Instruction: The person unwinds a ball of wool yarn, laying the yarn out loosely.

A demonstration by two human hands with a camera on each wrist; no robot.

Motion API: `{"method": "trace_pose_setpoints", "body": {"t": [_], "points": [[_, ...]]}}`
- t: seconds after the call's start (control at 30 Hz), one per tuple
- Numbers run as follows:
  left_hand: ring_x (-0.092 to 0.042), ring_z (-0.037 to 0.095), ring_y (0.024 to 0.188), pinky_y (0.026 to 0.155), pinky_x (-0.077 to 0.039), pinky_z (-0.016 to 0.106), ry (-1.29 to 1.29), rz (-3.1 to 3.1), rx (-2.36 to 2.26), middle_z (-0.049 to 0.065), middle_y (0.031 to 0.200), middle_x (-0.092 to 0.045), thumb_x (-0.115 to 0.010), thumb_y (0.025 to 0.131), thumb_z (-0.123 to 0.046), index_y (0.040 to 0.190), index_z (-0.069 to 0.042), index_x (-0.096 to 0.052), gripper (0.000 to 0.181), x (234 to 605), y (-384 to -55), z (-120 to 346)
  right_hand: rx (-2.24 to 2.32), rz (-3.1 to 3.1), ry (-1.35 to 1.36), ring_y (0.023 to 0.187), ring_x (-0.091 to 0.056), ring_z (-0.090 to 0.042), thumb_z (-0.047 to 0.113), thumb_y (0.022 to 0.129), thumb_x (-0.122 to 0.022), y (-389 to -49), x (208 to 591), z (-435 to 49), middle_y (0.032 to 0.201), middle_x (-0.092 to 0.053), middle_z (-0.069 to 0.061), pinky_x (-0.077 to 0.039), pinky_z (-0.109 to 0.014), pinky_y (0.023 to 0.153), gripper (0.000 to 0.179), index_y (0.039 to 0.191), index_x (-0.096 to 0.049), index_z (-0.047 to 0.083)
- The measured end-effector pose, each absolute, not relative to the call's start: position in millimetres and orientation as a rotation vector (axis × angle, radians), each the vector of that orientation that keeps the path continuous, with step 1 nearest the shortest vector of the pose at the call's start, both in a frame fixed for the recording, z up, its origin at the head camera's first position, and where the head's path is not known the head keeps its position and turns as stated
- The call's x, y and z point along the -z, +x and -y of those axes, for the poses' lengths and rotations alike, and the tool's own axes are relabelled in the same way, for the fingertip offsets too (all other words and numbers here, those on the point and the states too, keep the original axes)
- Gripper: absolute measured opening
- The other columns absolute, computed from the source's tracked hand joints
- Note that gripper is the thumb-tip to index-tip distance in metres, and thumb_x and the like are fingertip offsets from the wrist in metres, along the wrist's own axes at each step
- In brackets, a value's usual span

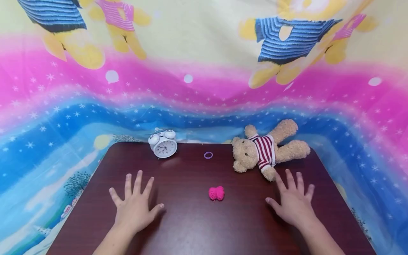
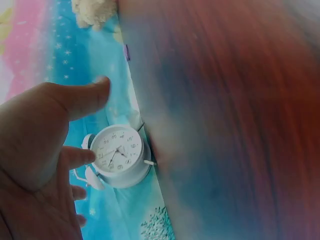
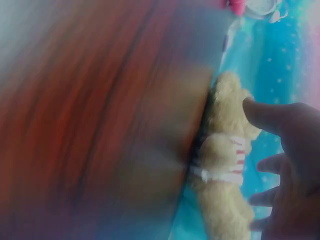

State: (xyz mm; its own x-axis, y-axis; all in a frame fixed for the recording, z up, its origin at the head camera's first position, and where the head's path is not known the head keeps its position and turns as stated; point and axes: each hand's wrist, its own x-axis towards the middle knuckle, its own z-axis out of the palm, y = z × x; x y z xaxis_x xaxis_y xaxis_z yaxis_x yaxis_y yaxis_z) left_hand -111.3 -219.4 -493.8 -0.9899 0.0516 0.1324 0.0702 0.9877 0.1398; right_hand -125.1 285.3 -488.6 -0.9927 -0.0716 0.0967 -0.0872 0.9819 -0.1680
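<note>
Both hands reach over the dark wooden table with fingers spread and nothing held. My left hand (image 1: 134, 209) is in front of a white twin-bell alarm clock (image 1: 165, 147), which stands at the back left and also shows in the left wrist view. My right hand (image 1: 294, 203) is nearest to a teddy bear (image 1: 266, 152) in a red-and-white striped shirt, lying on its side at the back right. In the head view, a fingertip overlaps the bear's paw. Between the hands lies a small bright pink bundle (image 1: 216, 193), perhaps yarn. Behind it is a purple ring (image 1: 208, 155).
The brown table (image 1: 197, 226) has rounded back corners. A cloth (image 1: 204, 88) printed with bears and snowflakes hangs behind and along both sides, close to the table's edges. The clock and the bear are near the back edge.
</note>
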Motion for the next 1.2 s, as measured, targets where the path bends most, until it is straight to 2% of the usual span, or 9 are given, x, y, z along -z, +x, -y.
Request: {"method": "trace_pose_setpoints", "body": {"t": [0.1, 0.17, 0.23, 0.43, 0.57, 0.67, 0.83, 1.03, 1.2], "points": [[-0.005, 0.049, 0.154, 0.107, 0.0, 0.084, -0.114, 3.006, 0.303, 0.021, 0.169, -0.018, -0.082, 0.081, -0.054, 0.156, -0.016, -0.046, 0.091, 494, -118, 211, -0.354, 3.013, 0.15, 0.141, -0.025, -0.057, 0.047, 0.089, -0.078, -130, 488, -271, 0.156, -0.033, -0.031, -0.026, -0.082, 0.101, 0.086, 0.156, -0.042, 0.006], [-0.017, 0.049, 0.15, 0.105, -0.015, 0.081, -0.122, 2.994, 0.342, 0.021, 0.165, -0.026, -0.084, 0.08, -0.049, 0.153, -0.016, -0.049, 0.088, 494, -122, 203, -0.412, 2.99, 0.18, 0.133, -0.036, -0.055, 0.043, 0.089, -0.079, -133, 489, -261, 0.149, -0.042, -0.03, -0.038, -0.076, 0.095, 0.082, 0.152, -0.047, 0.003], [-0.026, 0.047, 0.146, 0.102, -0.023, 0.077, -0.136, 2.983, 0.371, 0.02, 0.162, -0.033, -0.084, 0.08, -0.048, 0.152, -0.016, -0.051, 0.085, 495, -127, 195, -0.475, 2.977, 0.205, 0.129, -0.041, -0.053, 0.041, 0.089, -0.08, -136, 491, -252, 0.144, -0.046, -0.029, -0.043, -0.071, 0.094, 0.079, 0.15, -0.049, 0.002], [-0.046, 0.043, 0.133, 0.098, -0.037, 0.069, -0.197, 2.975, 0.503, 0.015, 0.148, -0.053, -0.084, 0.083, -0.044, 0.148, -0.016, -0.056, 0.076, 499, -137, 172, -0.699, 2.959, 0.262, 0.123, -0.053, -0.044, 0.034, 0.088, -0.083, -145, 501, -230, 0.131, -0.055, -0.024, -0.047, -0.059, 0.102, 0.074, 0.146, -0.053, -0.001], [-0.054, 0.04, 0.127, 0.099, -0.042, 0.065, -0.23, 2.968, 0.629, 0.013, 0.139, -0.061, -0.085, 0.083, -0.04, 0.145, -0.014, -0.059, 0.071, 504, -143, 160, -0.806, 2.977, 0.288, 0.116, -0.061, -0.034, 0.033, 0.088, -0.084, -151, 507, -218, 0.124, -0.062, -0.017, -0.05, -0.052, 0.1, 0.07, 0.143, -0.056, 0.0], [-0.057, 0.039, 0.124, 0.101, -0.044, 0.062, -0.264, 2.963, 0.701, 0.012, 0.135, -0.064, -0.086, 0.083, -0.037, 0.143, -0.013, -0.061, 0.069, 508, -148, 151, -0.895, 3.001, 0.29, 0.101, -0.065, -0.024, 0.031, 0.087, -0.084, -156, 507, -209, 0.115, -0.067, -0.011, -0.053, -0.046, 0.092, 0.065, 0.139, -0.059, 0.0], [-0.061, 0.035, 0.122, 0.103, -0.048, 0.055, -0.334, 2.955, 0.848, 0.011, 0.132, -0.065, -0.087, 0.082, -0.034, 0.14, -0.012, -0.062, 0.067, 514, -156, 138, -1.046, 3.029, 0.325, 0.079, -0.06, -0.01, 0.028, 0.085, -0.087, -163, 503, -191, 0.101, -0.068, -0.003, -0.052, -0.035, 0.076, 0.06, 0.134, -0.064, 0.004], [-0.067, 0.021, 0.1, 0.086, -0.055, 0.041, -0.459, 2.899, 1.127, 0.007, 0.126, -0.066, -0.091, 0.079, -0.026, 0.138, -0.01, -0.063, 0.068, 519, -163, 126, -1.243, 3.062, 0.395, 0.075, -0.063, -0.007, 0.019, 0.08, -0.09, -171, 500, -177, 0.097, -0.068, -0.002, -0.053, -0.032, 0.072, 0.059, 0.132, -0.066, 0.006], [-0.067, 0.019, 0.095, 0.082, -0.056, 0.037, -0.528, 2.903, 1.197, 0.007, 0.123, -0.067, -0.091, 0.08, -0.024, 0.137, -0.008, -0.064, 0.065, 518, -166, 116, -1.274, 3.079, 0.43, 0.076, -0.065, -0.008, 0.017, 0.078, -0.092, -176, 501, -169, 0.095, -0.069, -0.002, -0.054, -0.031, 0.073, 0.057, 0.129, -0.068, 0.007]]}}
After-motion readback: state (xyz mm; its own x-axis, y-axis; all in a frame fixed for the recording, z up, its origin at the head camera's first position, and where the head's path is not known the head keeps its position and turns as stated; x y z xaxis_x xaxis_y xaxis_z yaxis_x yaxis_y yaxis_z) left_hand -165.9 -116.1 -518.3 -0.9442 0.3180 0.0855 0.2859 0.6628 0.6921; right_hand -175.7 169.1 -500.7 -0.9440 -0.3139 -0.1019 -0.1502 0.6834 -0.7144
